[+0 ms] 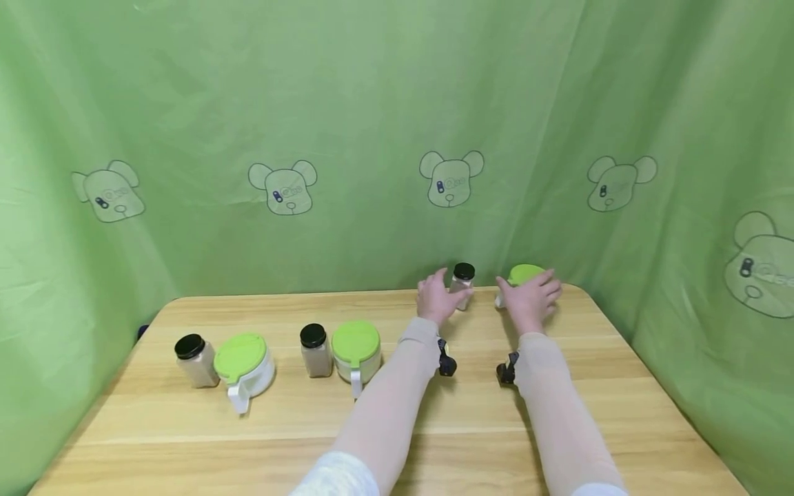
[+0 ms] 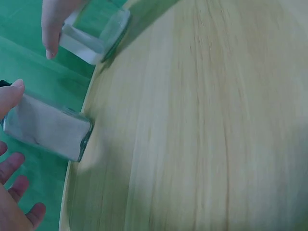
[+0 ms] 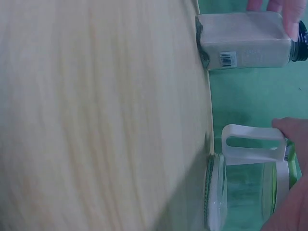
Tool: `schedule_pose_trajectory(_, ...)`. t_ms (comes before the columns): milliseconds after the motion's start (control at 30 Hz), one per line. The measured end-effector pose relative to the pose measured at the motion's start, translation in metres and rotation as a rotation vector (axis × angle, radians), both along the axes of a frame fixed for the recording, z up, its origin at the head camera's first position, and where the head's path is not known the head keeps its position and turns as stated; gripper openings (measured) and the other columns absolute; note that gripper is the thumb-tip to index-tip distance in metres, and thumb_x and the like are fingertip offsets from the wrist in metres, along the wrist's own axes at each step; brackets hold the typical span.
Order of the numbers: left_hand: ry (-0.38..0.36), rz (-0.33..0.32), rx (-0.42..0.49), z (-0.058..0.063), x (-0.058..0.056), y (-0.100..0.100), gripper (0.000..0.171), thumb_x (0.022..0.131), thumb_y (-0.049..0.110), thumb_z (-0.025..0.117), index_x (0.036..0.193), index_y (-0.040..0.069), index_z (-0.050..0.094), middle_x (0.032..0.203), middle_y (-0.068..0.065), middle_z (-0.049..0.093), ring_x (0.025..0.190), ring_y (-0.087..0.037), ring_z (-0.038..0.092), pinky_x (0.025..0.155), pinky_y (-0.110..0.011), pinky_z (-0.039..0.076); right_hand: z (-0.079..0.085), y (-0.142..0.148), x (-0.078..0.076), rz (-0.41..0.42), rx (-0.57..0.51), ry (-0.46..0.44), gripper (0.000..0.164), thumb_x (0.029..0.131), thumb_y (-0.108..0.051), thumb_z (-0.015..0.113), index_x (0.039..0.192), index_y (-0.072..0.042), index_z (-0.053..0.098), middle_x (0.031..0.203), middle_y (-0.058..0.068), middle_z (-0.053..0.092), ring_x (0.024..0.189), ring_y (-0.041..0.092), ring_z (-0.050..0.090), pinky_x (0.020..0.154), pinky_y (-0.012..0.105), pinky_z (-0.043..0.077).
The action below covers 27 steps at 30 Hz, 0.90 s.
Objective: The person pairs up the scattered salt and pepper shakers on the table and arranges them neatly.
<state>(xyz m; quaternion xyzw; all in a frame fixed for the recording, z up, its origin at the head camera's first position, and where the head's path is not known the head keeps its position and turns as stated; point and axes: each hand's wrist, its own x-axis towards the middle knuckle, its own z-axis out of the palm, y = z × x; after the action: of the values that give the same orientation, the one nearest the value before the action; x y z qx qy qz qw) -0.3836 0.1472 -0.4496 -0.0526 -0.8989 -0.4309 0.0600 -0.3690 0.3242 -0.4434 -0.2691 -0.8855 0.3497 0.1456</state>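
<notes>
At the table's far edge, a clear jar of pale contents with a black lid [image 1: 463,272] stands upright. My left hand [image 1: 437,300] is beside it with fingers spread; in the left wrist view the thumb overlaps the jar [image 2: 48,126] near its lid. To its right is a clear glass pot with a green lid [image 1: 524,272] and a white handle [image 3: 236,156]. Around this pot my right hand [image 1: 532,300] reaches from the front, fingers stretched along its right side and thumb at its left near the handle top. The hand partly hides the pot.
On the table's left half stand two more black-lidded jars [image 1: 197,365] [image 1: 317,358] and two green-lidded pots [image 1: 240,358] [image 1: 356,344], handles toward the front. A green curtain [image 1: 372,103] with bear-face prints hangs right behind the wooden table [image 1: 248,455].
</notes>
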Motion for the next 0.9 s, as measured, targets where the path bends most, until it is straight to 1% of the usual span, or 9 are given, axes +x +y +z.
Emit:
schedule_pose_trajectory(133,-0.002,-0.014,-0.022,0.000,-0.002,-0.001,0.082,0.077,0.053,0.077,0.144,0.019,0.046,0.140,-0.004,0.057,0.130,-0.029,0.047,0.106,-0.045,0.040,0.000,0.003,0.000,-0.009,0.022,-0.006,0.118,0.086,-0.051,0.065,0.151,0.003,-0.017,0.159,0.032,-0.011,0.147,0.050,-0.002,0.117,0.065,0.010)
schedule_pose_trajectory(267,-0.008,-0.038,-0.040,-0.001,-0.003,0.000,0.083,0.077,0.053,0.077,0.145,0.018,0.045,0.142,-0.004,0.056,0.131,-0.030,0.047,0.106,-0.046,0.040,0.001,0.006,0.002,-0.022,0.056,-0.033,0.115,0.086,-0.047,0.065,0.151,0.004,-0.015,0.159,0.032,-0.005,0.147,0.049,0.004,0.117,0.064,0.015)
schedule_pose_trajectory(400,0.002,-0.037,-0.055,-0.002,-0.006,0.001,0.083,0.076,0.053,0.077,0.145,0.017,0.045,0.142,-0.003,0.056,0.130,-0.029,0.047,0.105,-0.046,0.041,0.002,0.008,0.004,-0.019,0.069,-0.048,0.114,0.085,-0.046,0.066,0.152,0.004,-0.012,0.159,0.032,0.001,0.147,0.048,0.010,0.116,0.064,0.018)
schedule_pose_trajectory(500,0.009,-0.039,-0.032,-0.002,-0.009,0.001,0.083,0.076,0.051,0.078,0.145,0.017,0.045,0.141,-0.004,0.056,0.130,-0.030,0.047,0.105,-0.047,0.040,0.003,0.009,0.005,-0.003,0.065,-0.039,0.111,0.085,-0.043,0.066,0.153,0.003,-0.009,0.158,0.033,0.006,0.146,0.048,0.013,0.115,0.064,0.019)
schedule_pose_trajectory(600,-0.002,-0.046,0.004,-0.001,-0.012,0.001,0.084,0.076,0.049,0.079,0.145,0.017,0.044,0.142,-0.004,0.055,0.131,-0.030,0.045,0.106,-0.048,0.039,0.004,0.011,0.006,0.019,0.053,-0.021,0.107,0.086,-0.040,0.066,0.153,0.002,-0.006,0.157,0.033,0.010,0.144,0.048,0.016,0.113,0.064,0.021)
schedule_pose_trajectory(733,-0.018,-0.054,0.028,0.000,-0.013,0.001,0.084,0.076,0.048,0.080,0.145,0.018,0.044,0.143,-0.004,0.055,0.133,-0.030,0.044,0.106,-0.049,0.039,0.005,0.012,0.007,0.041,0.028,-0.012,0.105,0.087,-0.038,0.065,0.154,0.001,-0.005,0.157,0.033,0.010,0.143,0.049,0.016,0.112,0.066,0.021)
schedule_pose_trajectory(900,-0.015,-0.060,0.044,-0.003,-0.015,0.004,0.081,0.077,0.043,0.081,0.144,0.018,0.046,0.141,-0.003,0.056,0.131,-0.031,0.045,0.104,-0.049,0.040,0.000,0.016,0.009,0.067,-0.023,0.009,0.106,0.087,-0.037,0.067,0.154,-0.002,-0.007,0.159,0.031,0.004,0.145,0.049,0.012,0.114,0.067,0.017)
